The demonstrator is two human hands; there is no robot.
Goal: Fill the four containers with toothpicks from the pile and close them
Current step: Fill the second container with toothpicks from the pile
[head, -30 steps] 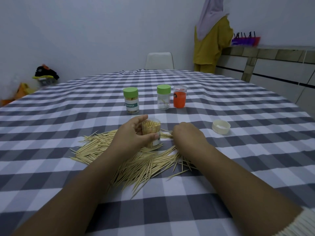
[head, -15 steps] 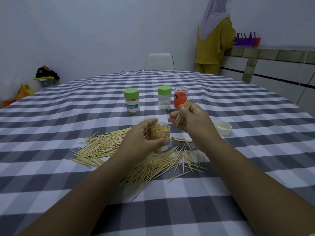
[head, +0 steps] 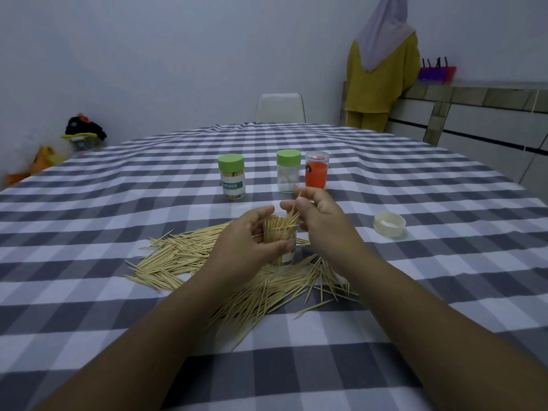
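While left hand (head: 246, 241) grips open jar (head: 280, 238) on pile (head: 184, 256), right hand (head: 318, 215) pinches toothpicks (head: 293, 213) into it, lid (head: 389, 223) apart.

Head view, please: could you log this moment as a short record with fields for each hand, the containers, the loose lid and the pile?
left hand: grips the open clear container, nearly full of toothpicks
right hand: pinches a small bunch of toothpicks at the container's mouth
green-lidded containers: labelled one, clear one, both closed
orange container: upright beside the clear one
white lid: lying loose, right of the hands
toothpick pile: spread on the checked tablecloth
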